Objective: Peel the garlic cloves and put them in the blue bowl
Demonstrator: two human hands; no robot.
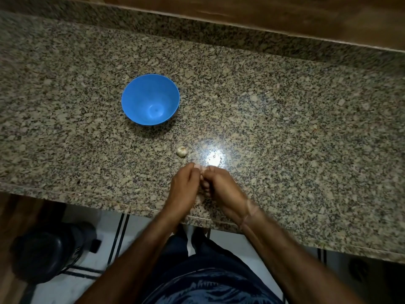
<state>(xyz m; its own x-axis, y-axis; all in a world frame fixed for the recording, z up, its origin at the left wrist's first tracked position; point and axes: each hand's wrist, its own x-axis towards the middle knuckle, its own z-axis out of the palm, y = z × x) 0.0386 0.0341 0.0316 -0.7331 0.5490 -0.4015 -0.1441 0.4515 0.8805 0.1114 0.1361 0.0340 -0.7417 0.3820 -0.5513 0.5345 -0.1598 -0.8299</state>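
At counter edge, left hand, right hand pinching pale piece, blue bowl

Blue bowl upright, left of centre, whitish garlic on counter below-right of it, apart, pale blurred clove pinched between left hand and right hand, lower centre

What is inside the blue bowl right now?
Nothing: the blue bowl shows bare inside, no cloves. A garlic piece lies on the counter outside it. The left hand and right hand pinch a pale scrap, mostly covered by fingers.
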